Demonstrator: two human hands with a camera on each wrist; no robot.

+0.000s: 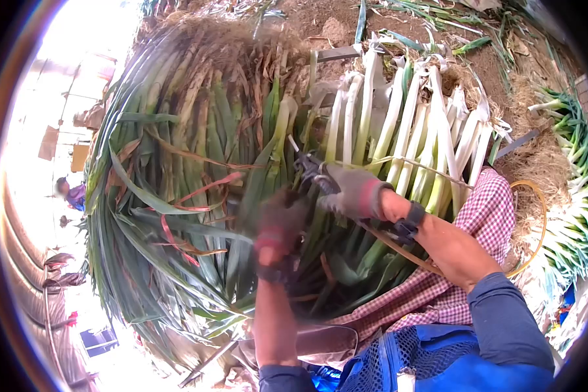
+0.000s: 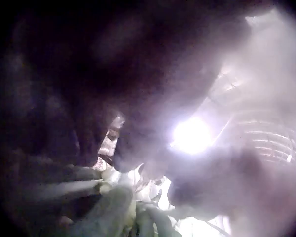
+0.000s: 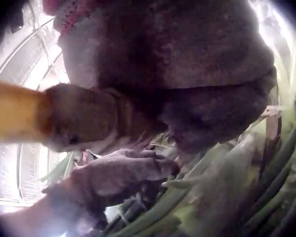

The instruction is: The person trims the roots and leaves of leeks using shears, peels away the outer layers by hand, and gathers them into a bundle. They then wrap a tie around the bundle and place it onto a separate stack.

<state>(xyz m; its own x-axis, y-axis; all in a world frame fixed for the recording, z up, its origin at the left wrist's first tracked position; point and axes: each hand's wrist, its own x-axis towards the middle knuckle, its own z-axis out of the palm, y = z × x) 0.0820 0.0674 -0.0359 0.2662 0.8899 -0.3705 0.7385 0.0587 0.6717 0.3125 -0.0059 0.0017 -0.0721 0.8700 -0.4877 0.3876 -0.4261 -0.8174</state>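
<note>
My gloved right hand [image 1: 356,191] grips a black air blow gun [image 1: 309,166] with a thin pale tip, above the leeks. In the right wrist view its yellow hose [image 3: 17,111] runs into the glove. My gloved left hand [image 1: 281,219], blurred in the head view, is low among green leek leaves, left of the blow gun; I cannot tell whether it holds any. A leek stalk [image 1: 283,121] stands out just beyond it. On the left lies a large heap of unpeeled leeks [image 1: 170,144] with roots outward; cleaned white leeks [image 1: 405,124] lie side by side on the right.
Checkered cloth [image 1: 490,202] covers my leg at the right. The yellow hose [image 1: 543,215] loops beside it. More leeks [image 1: 575,202] are piled at the far right, next to loose roots [image 1: 536,157]. Bare soil [image 1: 313,23] with leaf scraps lies beyond. Another person [image 1: 75,195] is far left.
</note>
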